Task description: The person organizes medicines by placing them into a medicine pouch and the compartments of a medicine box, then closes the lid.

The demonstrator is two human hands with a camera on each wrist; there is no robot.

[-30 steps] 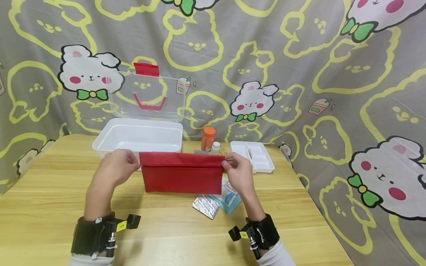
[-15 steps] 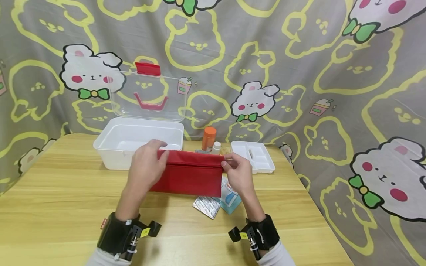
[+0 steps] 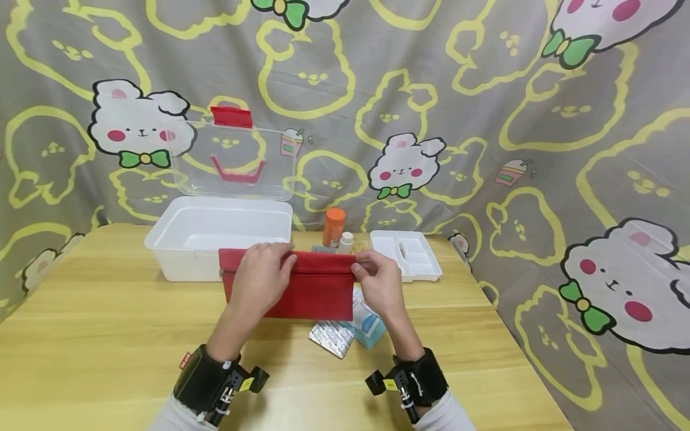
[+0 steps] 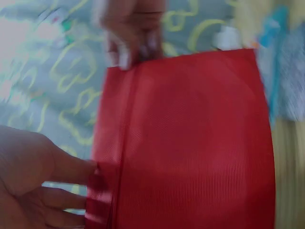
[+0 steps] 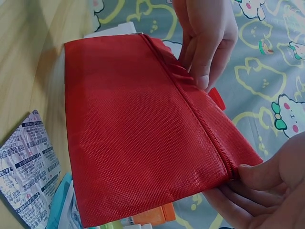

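Observation:
A red zipper pouch (image 3: pixel 318 293) hangs upright above the table, its broad side facing me. My right hand (image 3: pixel 380 278) pinches its upper right corner, the thumb beside the zipper (image 5: pixel 202 128). Left of the middle of the top edge, my left hand (image 3: pixel 263 276) grips the strip above the zipper, and the cloth creases there. Part of the pouch's left half is hidden behind that hand in the head view. Below the pouch lie a silver blister pack (image 3: pixel 332 339) and a blue-and-white packet (image 3: pixel 369 323), partly covered by it.
Behind stands a white box (image 3: pixel 178 263) with its clear lid (image 3: pixel 232 179) raised. An orange bottle (image 3: pixel 334 228), a small white bottle (image 3: pixel 345 242) and a white compartment tray (image 3: pixel 417 254) stand at the back. A patterned cloth (image 3: pixel 458 197) hangs behind the table.
My left hand has left the pouch's upper left corner and moved right along the top edge, where it now grips. My right hand keeps its hold on the other corner.

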